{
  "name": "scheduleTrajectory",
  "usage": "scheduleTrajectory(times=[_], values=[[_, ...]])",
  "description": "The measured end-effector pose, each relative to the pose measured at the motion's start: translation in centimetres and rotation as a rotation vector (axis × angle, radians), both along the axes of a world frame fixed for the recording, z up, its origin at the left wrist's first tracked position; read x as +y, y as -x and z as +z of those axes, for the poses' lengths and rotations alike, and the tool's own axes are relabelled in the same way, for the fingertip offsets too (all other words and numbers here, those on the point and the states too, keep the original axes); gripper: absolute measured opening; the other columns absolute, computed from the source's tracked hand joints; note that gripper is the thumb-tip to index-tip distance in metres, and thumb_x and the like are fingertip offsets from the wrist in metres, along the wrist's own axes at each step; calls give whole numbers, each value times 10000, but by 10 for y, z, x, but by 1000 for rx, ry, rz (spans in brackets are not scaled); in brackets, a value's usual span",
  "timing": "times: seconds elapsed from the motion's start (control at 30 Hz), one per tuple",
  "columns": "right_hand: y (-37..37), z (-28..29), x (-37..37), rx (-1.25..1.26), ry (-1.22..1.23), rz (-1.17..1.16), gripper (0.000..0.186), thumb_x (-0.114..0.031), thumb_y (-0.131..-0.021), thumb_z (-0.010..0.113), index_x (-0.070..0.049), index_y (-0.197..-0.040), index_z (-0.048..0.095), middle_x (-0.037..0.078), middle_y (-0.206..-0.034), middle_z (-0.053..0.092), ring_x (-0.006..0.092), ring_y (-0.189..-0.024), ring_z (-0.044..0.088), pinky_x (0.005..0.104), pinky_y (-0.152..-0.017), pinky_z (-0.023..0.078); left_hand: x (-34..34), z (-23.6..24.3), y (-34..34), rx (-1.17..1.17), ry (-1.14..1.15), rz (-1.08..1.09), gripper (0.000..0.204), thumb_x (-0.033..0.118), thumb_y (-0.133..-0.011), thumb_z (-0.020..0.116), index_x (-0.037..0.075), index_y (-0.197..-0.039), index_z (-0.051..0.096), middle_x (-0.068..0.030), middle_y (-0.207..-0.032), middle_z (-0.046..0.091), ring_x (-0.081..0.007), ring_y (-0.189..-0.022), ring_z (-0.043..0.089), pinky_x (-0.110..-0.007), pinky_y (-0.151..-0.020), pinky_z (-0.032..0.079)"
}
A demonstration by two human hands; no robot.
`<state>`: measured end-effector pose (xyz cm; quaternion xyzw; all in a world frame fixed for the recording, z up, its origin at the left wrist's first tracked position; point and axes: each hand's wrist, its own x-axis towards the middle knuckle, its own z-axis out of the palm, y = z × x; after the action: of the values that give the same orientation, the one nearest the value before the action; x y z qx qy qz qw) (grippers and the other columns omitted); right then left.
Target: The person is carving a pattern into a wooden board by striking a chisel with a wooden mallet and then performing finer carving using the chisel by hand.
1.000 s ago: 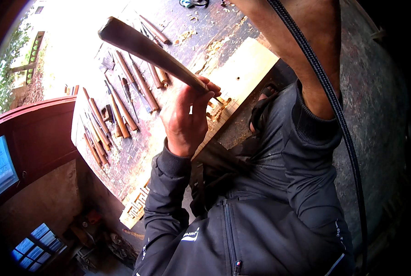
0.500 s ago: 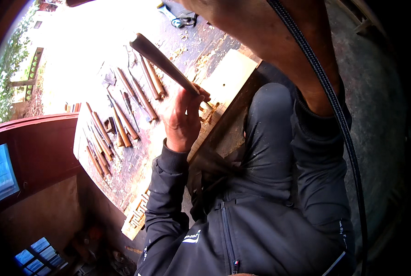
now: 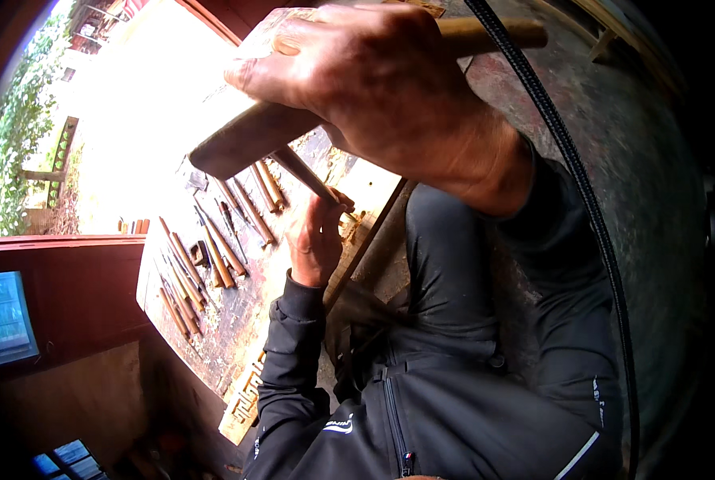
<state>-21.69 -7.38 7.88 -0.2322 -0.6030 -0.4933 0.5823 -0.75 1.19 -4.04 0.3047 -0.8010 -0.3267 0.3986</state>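
A wooden mallet (image 3: 249, 138) is gripped in my right hand (image 3: 397, 88), which is closed around it high over the bench. Its handle (image 3: 501, 36) sticks out past the hand to the right. My left hand (image 3: 316, 240) is closed around a chisel (image 3: 303, 172), which stands tilted with its lower end at the wooden board (image 3: 377, 186). The mallet's head covers the chisel's top end, so I cannot tell whether the two touch. Small wood chips lie around the chisel's lower end.
Several carving tools (image 3: 221, 260) lie in rows on the bench (image 3: 237, 320) to the left. A carved fretwork piece (image 3: 245, 404) shows at the near left. My bent knee (image 3: 449, 240) is beside the board. A dark braided cord (image 3: 565, 136) hangs along the right.
My right hand has come down and left from the upper edge, bringing the mallet into view over the chisel. My left hand keeps its hold on the chisel. The view has shifted slightly.
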Motion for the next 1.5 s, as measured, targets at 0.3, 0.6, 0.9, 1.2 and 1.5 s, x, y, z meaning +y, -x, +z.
scheduleTrajectory(times=[0.3, 0.6, 0.9, 1.2, 1.5], values=[[-1, 63, 88, 1188, 89, -3127, 317, -61, -923, 862, -116, -1232, 818, 100, -973, 820, 284, -910, 812, 420, -835, 668, -2, 4, -9, 17, 106, 40, 151, -84, -1046, 693, 4, -1168, 689, -127, -979, 805, -261, -880, 820, -356, -775, 641], [-4, 53, 105, 1279, -36, -3092, 394, -233, -967, 725, -182, -1347, 812, 73, -1083, 781, 254, -846, 752, 399, -773, 635, -1, 0, -11, -96, 204, 68, 197, -77, -1023, 722, 16, -1193, 687, -131, -1000, 824, -286, -905, 835, -367, -790, 647], [15, 3, 132, 1340, -682, -2941, 923, 104, -709, 823, -210, -1566, 684, 122, -1244, 769, 378, -1066, 782, 482, -909, 660, 4, -1, -12, -229, 433, 78, 80, -28, -1006, 792, 28, -1057, 768, -81, -1001, 851, -252, -863, 833, -339, -772, 637], [8, -107, 162, 1810, -961, -2703, 816, 115, -771, 824, -143, -1534, 693, 164, -1312, 763, 417, -1110, 770, 480, -935, 640, -3, -3, -13, 105, 254, 345, 165, 6, -1110, 663, -96, -1239, 660, -236, -1008, 820, -297, -935, 814, -418, -871, 691], [12, -112, 148, 1935, -981, -2561, 720, 58, -741, 854, -70, -1440, 735, 162, -1262, 784, 376, -1032, 790, 453, -909, 638, 12, -7, -17, 140, 219, 384, 463, 211, -1159, 679, -44, -1478, 461, -296, -1016, 803, -345, -907, 817, -479, -851, 689]])
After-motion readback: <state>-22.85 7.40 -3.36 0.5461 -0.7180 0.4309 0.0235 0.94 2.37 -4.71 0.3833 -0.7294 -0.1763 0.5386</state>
